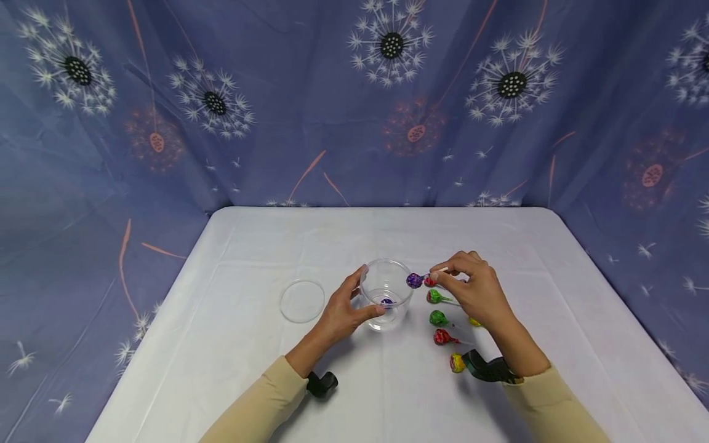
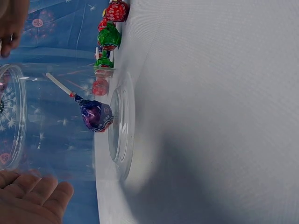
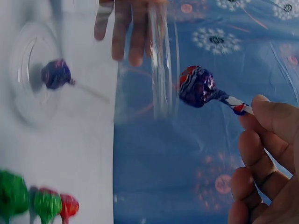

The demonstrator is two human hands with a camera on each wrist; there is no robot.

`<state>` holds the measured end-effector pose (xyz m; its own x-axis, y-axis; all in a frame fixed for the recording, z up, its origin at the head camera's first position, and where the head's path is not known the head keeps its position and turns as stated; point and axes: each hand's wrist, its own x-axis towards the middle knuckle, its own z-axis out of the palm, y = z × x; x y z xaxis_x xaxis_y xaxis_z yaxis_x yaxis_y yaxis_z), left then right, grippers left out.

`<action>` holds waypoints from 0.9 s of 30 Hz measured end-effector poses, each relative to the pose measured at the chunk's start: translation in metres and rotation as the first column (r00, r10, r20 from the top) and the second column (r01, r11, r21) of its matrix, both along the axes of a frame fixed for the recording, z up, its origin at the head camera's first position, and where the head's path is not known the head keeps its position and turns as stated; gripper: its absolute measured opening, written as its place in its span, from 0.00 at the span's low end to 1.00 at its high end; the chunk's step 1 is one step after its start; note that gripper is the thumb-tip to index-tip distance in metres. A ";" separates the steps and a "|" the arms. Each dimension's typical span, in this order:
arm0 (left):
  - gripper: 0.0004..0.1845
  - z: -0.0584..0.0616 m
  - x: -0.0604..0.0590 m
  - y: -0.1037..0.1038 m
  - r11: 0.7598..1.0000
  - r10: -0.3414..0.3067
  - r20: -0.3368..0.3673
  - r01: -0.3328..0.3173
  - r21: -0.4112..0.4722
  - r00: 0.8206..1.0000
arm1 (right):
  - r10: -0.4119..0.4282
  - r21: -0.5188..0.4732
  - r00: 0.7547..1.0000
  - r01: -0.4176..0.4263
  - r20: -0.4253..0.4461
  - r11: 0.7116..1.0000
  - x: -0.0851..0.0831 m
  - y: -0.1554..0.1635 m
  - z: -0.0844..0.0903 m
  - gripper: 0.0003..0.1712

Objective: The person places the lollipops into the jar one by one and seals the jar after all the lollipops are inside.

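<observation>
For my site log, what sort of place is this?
Probably a makeshift recording booth: a dandelion-print curtain behind and beside a white-covered table, and a black wrist-worn device.

can't read any text, brand or number in any view. can spot white letter-like print on the red wrapper (image 2: pixel 117 11) at the top of the left wrist view, too small to make out. same for red-and-white marks on the purple wrapper (image 2: pixel 96 115) inside the clear cup (image 2: pixel 51 151). also red-and-white marks on the pinched purple wrapper (image 3: pixel 197 86), right wrist view, illegible too.
</observation>
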<state>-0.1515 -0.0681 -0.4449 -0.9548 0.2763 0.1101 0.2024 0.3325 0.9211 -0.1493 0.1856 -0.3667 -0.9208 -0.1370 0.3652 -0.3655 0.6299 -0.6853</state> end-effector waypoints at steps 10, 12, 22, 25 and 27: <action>0.49 -0.002 -0.001 0.000 1.000 -0.018 -0.024 0.018 0.016 1.000 | 0.135 0.067 0.989 -0.131 -0.059 0.989 -0.022 -0.043 -0.011 0.02; 0.49 -0.002 -0.001 0.000 1.000 -0.025 -0.029 0.025 0.019 0.999 | 0.145 0.084 0.988 -0.139 -0.062 0.987 -0.024 -0.048 -0.014 0.03; 0.48 -0.002 0.000 -0.001 0.999 -0.028 -0.035 0.029 0.020 0.999 | 0.150 0.167 0.985 -0.134 -0.088 0.977 -0.032 -0.063 -0.026 0.03; 0.48 -0.002 0.000 -0.001 0.999 -0.028 -0.031 0.028 0.018 0.999 | 0.133 0.201 0.986 -0.111 -0.097 0.973 -0.033 -0.066 -0.027 0.03; 0.48 -0.002 0.000 -0.001 1.000 -0.025 -0.025 0.025 0.017 0.999 | 0.121 0.230 0.988 -0.096 -0.098 0.969 -0.033 -0.069 -0.028 0.04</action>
<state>-0.1515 -0.0693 -0.4464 -0.9445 0.2978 0.1386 0.2333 0.3109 0.9214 -0.1822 0.1170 -0.3943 -0.8514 -0.3236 0.4128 -0.5058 0.7147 -0.4830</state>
